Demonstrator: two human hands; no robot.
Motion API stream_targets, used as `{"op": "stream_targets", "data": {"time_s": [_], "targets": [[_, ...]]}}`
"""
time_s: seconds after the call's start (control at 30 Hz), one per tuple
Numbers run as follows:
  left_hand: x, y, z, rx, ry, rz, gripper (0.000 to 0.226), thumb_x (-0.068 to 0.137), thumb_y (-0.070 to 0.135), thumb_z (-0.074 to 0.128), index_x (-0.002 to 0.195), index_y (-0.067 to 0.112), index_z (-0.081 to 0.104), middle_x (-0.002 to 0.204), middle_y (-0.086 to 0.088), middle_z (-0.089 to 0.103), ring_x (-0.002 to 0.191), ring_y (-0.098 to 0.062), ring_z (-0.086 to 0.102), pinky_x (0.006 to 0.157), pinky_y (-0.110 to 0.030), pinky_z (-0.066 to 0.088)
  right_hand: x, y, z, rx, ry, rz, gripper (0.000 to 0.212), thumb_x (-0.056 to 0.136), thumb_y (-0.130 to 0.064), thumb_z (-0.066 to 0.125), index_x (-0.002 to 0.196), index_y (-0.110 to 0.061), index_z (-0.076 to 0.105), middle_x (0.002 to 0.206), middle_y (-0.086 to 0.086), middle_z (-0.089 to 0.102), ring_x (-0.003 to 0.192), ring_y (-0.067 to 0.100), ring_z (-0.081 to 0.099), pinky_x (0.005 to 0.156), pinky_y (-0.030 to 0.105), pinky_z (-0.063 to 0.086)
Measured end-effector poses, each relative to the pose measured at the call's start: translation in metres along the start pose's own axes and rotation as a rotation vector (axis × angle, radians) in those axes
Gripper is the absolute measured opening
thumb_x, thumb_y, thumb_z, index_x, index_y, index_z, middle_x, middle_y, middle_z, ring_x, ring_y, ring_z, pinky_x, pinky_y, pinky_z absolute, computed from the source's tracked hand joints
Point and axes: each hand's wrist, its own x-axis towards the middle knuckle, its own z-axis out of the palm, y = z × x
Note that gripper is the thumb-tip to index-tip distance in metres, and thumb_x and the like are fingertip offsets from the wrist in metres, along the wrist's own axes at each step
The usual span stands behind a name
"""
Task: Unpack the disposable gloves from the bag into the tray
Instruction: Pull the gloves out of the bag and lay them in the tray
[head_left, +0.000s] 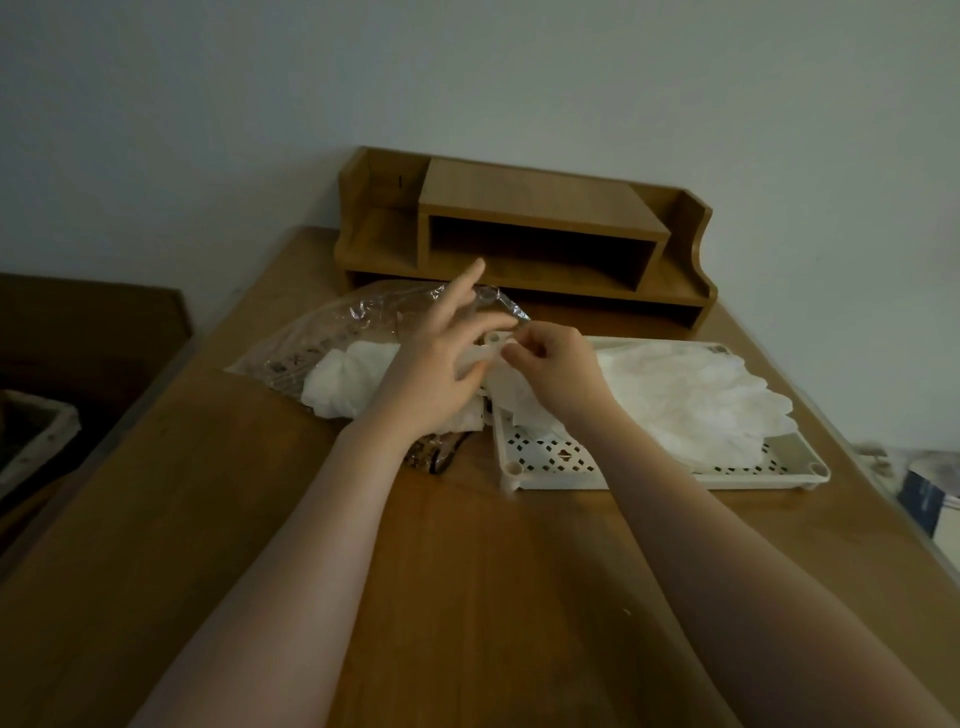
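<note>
Now, across our worktop (467, 545), the tray (769, 467) holds gloves (691, 400); more stay in the bag (332, 338). Our left hand (436, 379) spreads loosely; right hand (556, 364) fingers pinch one flimsy, clingy glove's edge.

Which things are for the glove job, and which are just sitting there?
For the job:
- clear bag
- gloves in the bag
- gloves in the tray
- white tray
- left hand, touching a glove
- right hand, pinching a glove

Just sitting there:
- wooden shelf
- table
</note>
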Motion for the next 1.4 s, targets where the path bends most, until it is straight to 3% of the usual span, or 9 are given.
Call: {"op": "stream_targets", "data": {"time_s": [0.13,0.37,0.57,0.8,0.87,1.0,1.1,1.23,1.4], "targets": [[0.002,0.006,0.006,0.045,-0.028,0.048,0.018,0.08,0.013,0.071,0.096,0.021,0.067,0.154,0.001,0.024,0.144,-0.022,0.015,0.114,-0.045,0.02,-0.01,-0.005,-0.002,0.327,-0.119,0.102,0.018,0.093,-0.01,0.054,0.076,-0.016,0.059,0.074,0.001,0.056,0.067,0.01,0.052,0.065,0.019,0.044],[-0.002,0.002,0.01,-0.036,-0.001,-0.113,0.013,0.084,0.013,0.067,0.082,0.021,0.058,0.153,0.003,0.026,0.14,-0.012,0.017,0.113,-0.042,0.022,-0.007,-0.001,-0.002,0.705,-0.131,0.267,0.024,0.099,-0.017,0.043,0.081,-0.01,0.058,0.09,0.01,0.061,0.092,0.026,0.058,0.097,0.041,0.045],[-0.005,-0.01,0.014,0.314,-0.044,-0.306,0.008,0.09,0.025,0.06,0.09,0.024,0.068,0.158,0.004,0.01,0.145,-0.022,0.003,0.115,-0.043,0.007,-0.005,-0.004,-0.009,1.181,-0.086,0.213,0.031,0.099,-0.015,0.035,0.074,-0.008,0.052,0.073,0.008,0.054,0.077,0.023,0.054,0.086,0.038,0.044],[-0.009,-0.022,0.014,0.447,-0.153,-0.649,0.03,0.098,0.033,0.041,0.117,0.024,0.063,0.159,0.001,0.008,0.145,-0.027,0.001,0.117,-0.045,0.004,-0.007,-0.012,-0.037,1.897,0.006,0.169,0.01,0.059,-0.01,0.067,0.064,-0.008,0.058,0.066,0.003,0.052,0.063,0.015,0.053,0.075,0.025,0.043],[-0.005,-0.018,0.01,0.455,-0.198,-0.698,0.036,0.098,0.034,0.041,0.128,0.02,0.056,0.159,0.001,0.008,0.145,-0.027,-0.003,0.117,-0.045,0.001,-0.009,-0.012,-0.044,1.981,0.029,0.155,0.006,0.067,-0.011,0.064,0.065,-0.007,0.06,0.066,0.004,0.054,0.063,0.016,0.056,0.073,0.026,0.048],[0.007,0.014,-0.003,0.312,0.102,-0.453,0.019,0.092,0.02,0.05,0.098,0.02,0.068,0.152,-0.004,0.029,0.143,-0.03,0.007,0.115,-0.049,0.009,-0.016,-0.007,-0.06,1.907,0.03,0.074,0.022,0.086,-0.017,0.053,0.066,-0.01,0.059,0.06,0.0,0.055,0.058,0.012,0.057,0.066,0.022,0.05],[0.013,0.065,-0.006,0.009,0.347,-0.111,0.033,0.089,0.034,0.041,0.094,0.011,0.064,0.12,-0.003,0.055,0.122,-0.02,0.042,0.101,-0.027,0.032,-0.022,0.0,-0.075,1.664,0.043,0.0,0.03,0.091,-0.019,0.051,0.064,-0.015,0.064,0.058,-0.003,0.054,0.059,0.01,0.055,0.064,0.023,0.05],[0.017,0.118,0.024,-0.213,-0.067,-0.222,0.04,0.088,0.042,0.058,0.12,0.018,0.051,0.106,0.013,0.053,0.093,-0.002,0.054,0.073,-0.008,0.042,-0.032,0.0,-0.089,1.386,-0.038,0.045,0.025,0.084,-0.036,0.054,0.087,-0.012,0.062,0.076,0.004,0.057,0.068,0.015,0.059,0.067,0.028,0.051],[0.035,0.133,0.038,-0.284,-0.099,-0.304,0.042,0.083,0.036,0.069,0.118,0.022,0.05,0.097,0.012,0.061,0.087,-0.005,0.061,0.077,-0.023,0.052,-0.044,0.001,-0.12,1.317,0.022,0.193,0.034,0.09,-0.037,0.047,0.109,-0.009,0.054,0.092,0.007,0.06,0.073,0.015,0.066,0.065,0.027,0.055]]}}
